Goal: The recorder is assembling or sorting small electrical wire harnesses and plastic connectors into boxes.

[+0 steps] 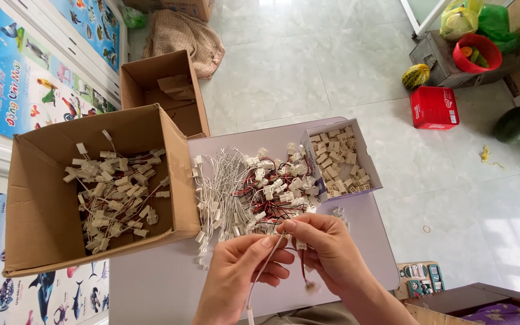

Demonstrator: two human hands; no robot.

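My left hand (236, 274) pinches a white wire (259, 278). My right hand (326, 250) grips a white connector (301, 244) just beside it, above the bench (170, 283).

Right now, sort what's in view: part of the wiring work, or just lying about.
In use: left hand, right hand, white wire, wire pile, small box of connectors, big carton of wired connectors.

Lying about: red box, melon, red bowl, burlap sack.
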